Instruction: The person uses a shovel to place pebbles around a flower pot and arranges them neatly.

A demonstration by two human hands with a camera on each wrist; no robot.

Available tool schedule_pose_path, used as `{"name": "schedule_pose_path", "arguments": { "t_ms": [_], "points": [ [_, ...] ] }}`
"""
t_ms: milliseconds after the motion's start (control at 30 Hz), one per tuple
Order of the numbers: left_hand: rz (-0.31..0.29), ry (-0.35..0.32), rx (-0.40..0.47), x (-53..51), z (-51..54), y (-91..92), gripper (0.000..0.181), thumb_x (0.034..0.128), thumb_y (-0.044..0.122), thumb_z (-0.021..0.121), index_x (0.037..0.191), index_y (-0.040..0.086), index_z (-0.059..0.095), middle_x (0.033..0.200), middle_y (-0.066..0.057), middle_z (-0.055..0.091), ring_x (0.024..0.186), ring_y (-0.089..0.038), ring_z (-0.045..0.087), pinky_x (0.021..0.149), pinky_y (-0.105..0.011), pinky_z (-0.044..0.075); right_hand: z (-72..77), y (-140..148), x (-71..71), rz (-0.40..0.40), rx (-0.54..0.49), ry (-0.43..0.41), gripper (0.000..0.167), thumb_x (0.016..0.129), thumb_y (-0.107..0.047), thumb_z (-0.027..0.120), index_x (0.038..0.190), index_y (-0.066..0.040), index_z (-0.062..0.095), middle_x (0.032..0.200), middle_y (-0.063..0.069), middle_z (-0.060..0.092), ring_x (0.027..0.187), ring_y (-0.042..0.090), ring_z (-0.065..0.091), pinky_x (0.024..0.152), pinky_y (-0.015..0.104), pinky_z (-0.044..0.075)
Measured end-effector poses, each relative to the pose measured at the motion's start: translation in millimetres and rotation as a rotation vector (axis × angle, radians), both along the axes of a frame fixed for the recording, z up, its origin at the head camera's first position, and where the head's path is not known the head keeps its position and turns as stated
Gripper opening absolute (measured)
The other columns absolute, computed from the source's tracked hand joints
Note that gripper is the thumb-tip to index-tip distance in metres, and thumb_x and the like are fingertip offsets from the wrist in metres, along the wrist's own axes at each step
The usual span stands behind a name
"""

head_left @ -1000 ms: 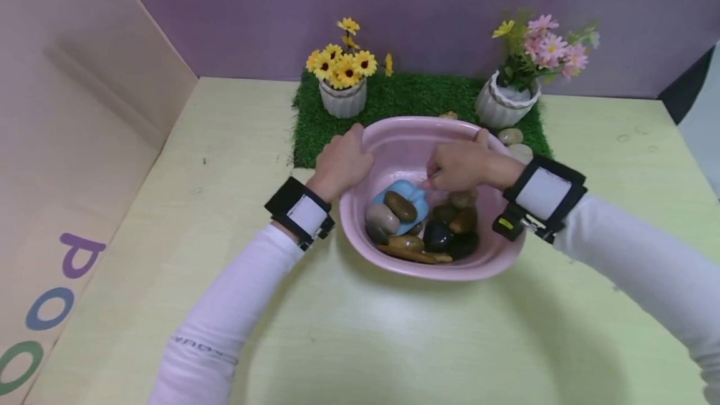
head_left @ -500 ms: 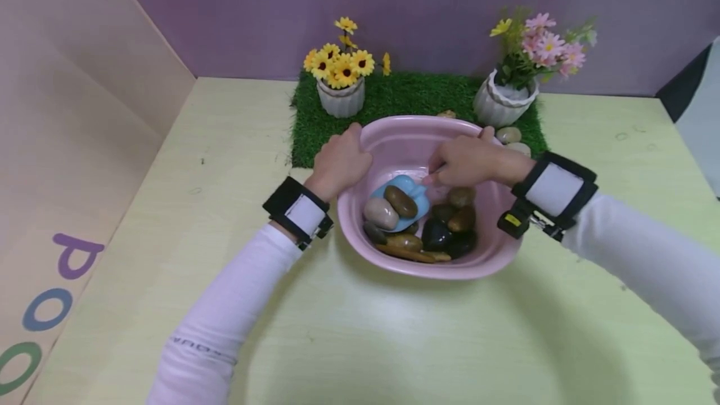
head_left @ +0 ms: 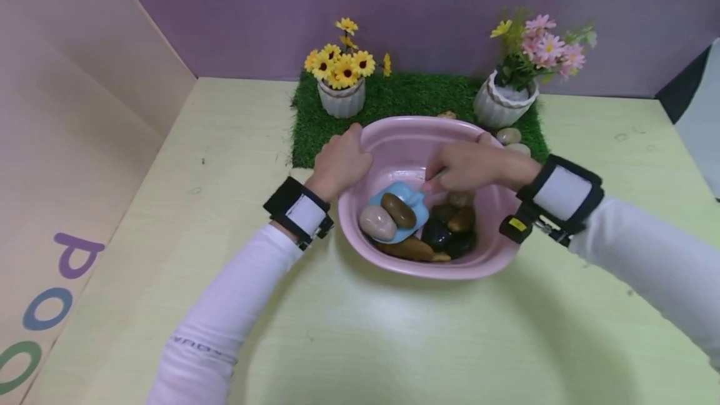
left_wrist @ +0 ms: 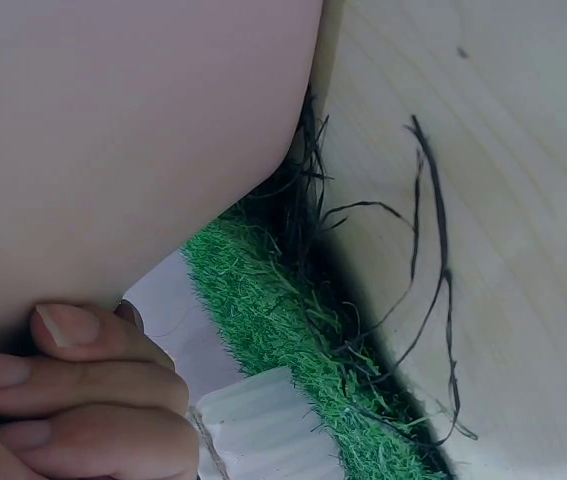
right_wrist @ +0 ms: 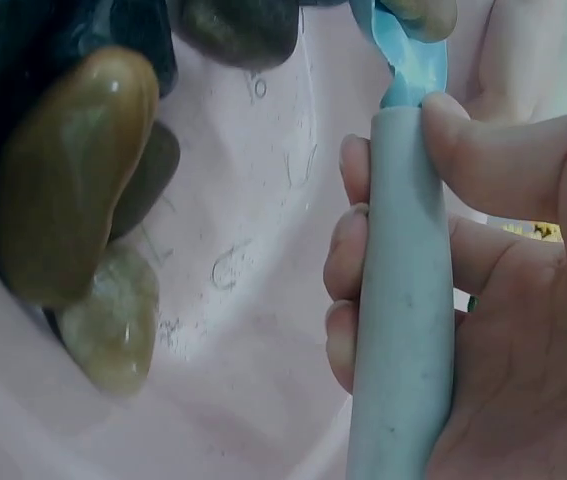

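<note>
A pink basin holds several smooth stones. My left hand grips its left rim; in the left wrist view the fingers curl under the rim. In my right hand is the pale grey handle of a toy shovel, with the fingers curled round it and the thumb along its top. The shovel's light blue blade lies low in the basin. On the blade rest a brown stone and a pinkish-grey stone. Dark stones lie to the blade's right.
Behind the basin is a green turf mat. A pot of yellow flowers and a pot of pink flowers stand on it. Pale stones lie by the basin's right rim. A purple cloth backs the table.
The shovel blade has shifted slightly toward the near left side of the basin, carrying the two stones with it and covering stones there. My left hand has stayed on the rim.
</note>
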State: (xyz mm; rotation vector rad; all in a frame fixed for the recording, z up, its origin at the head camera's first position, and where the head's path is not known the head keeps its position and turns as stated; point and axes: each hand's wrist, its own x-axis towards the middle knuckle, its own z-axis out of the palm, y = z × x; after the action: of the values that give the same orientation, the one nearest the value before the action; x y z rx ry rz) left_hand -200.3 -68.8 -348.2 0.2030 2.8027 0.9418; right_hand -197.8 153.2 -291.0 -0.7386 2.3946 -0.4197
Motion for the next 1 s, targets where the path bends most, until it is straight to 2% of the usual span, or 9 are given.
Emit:
{"name": "schedule_pose_path", "arguments": {
  "t_ms": [67,200,267,433,533,667,767,900,1000],
  "points": [
    [0.000,0.002,0.002,0.2,0.0,0.1,0.035,0.0906,0.017,0.048,0.124,0.006,0.050,0.099,-0.015,0.063,0.075,-0.027,0.067,0.054,-0.034,0.054,0.2,-1.6,1.5,-0.002,-0.013,-0.028,0.023,0.094,-0.027,0.062,0.094,-0.008,0.075,0.073,0.002,0.068,0.065,0.013,0.059,0.078,0.035,0.045],
    [-0.001,0.005,0.004,0.1,-0.1,0.3,0.035,0.0909,0.017,0.048,0.124,0.007,0.050,0.099,-0.015,0.063,0.076,-0.027,0.067,0.054,-0.035,0.054,1.1,-2.4,3.1,-0.013,-0.004,-0.057,0.022,0.095,-0.030,0.063,0.091,-0.011,0.074,0.060,0.000,0.061,0.059,0.016,0.060,0.093,0.055,0.027],
    [-0.002,0.005,0.010,-0.2,-0.4,0.3,0.035,0.0911,0.016,0.048,0.124,0.006,0.050,0.099,-0.016,0.063,0.075,-0.027,0.067,0.054,-0.035,0.055,1.8,-1.7,3.1,-0.014,0.005,-0.071,0.022,0.095,-0.029,0.062,0.093,-0.011,0.074,0.061,0.001,0.063,0.061,0.017,0.061,0.093,0.056,0.030],
    [-0.001,0.004,0.016,-0.3,-0.4,-0.1,0.034,0.0913,0.016,0.047,0.124,0.006,0.050,0.100,-0.016,0.063,0.074,-0.027,0.067,0.054,-0.034,0.055,6.3,2.2,1.7,0.004,0.034,-0.054,0.019,0.095,-0.025,0.059,0.098,-0.014,0.074,0.074,0.002,0.067,0.069,0.015,0.058,0.083,0.041,0.040],
    [-0.001,0.002,0.018,-0.3,-0.3,-0.6,0.033,0.0916,0.017,0.048,0.123,0.006,0.050,0.100,-0.016,0.063,0.074,-0.027,0.067,0.054,-0.034,0.055,11.0,4.7,0.9,0.030,0.059,0.015,0.018,0.094,-0.029,0.059,0.096,-0.019,0.074,0.079,0.000,0.068,0.076,0.014,0.055,0.088,0.042,0.032],
    [-0.002,0.001,0.018,-0.6,-0.5,-1.3,0.032,0.0919,0.018,0.048,0.122,0.007,0.050,0.099,-0.016,0.063,0.074,-0.028,0.067,0.054,-0.034,0.054,17.0,7.4,1.1,0.005,0.048,-0.012,0.019,0.094,-0.030,0.059,0.091,-0.018,0.073,0.077,0.001,0.066,0.078,0.016,0.053,0.086,0.040,0.028],
    [0.000,0.006,0.007,-0.9,-0.8,-1.1,0.030,0.0916,0.019,0.048,0.120,0.007,0.050,0.099,-0.015,0.063,0.075,-0.028,0.066,0.055,-0.035,0.054,22.2,9.7,1.4,-0.036,0.040,-0.033,0.019,0.094,-0.030,0.058,0.092,-0.017,0.072,0.083,0.002,0.066,0.084,0.019,0.053,0.097,0.051,0.024],
    [-0.001,0.016,0.004,-0.3,-0.7,-0.7,0.030,0.0906,0.018,0.048,0.118,0.007,0.050,0.099,-0.015,0.062,0.076,-0.028,0.065,0.057,-0.037,0.053,27.8,12.4,-0.3,-0.064,0.020,-0.027,0.021,0.096,-0.033,0.058,0.098,-0.018,0.072,0.094,0.002,0.069,0.095,0.022,0.056,0.112,0.073,-0.005],
    [-0.009,0.020,0.014,0.5,-0.3,-1.1,0.031,0.0905,0.018,0.048,0.119,0.007,0.051,0.099,-0.015,0.063,0.076,-0.028,0.065,0.057,-0.037,0.052,30.9,14.4,-3.0,-0.081,0.001,-0.036,0.023,0.096,-0.033,0.058,0.099,-0.015,0.072,0.094,0.002,0.068,0.093,0.022,0.056,0.112,0.068,0.009]
  ]
}}
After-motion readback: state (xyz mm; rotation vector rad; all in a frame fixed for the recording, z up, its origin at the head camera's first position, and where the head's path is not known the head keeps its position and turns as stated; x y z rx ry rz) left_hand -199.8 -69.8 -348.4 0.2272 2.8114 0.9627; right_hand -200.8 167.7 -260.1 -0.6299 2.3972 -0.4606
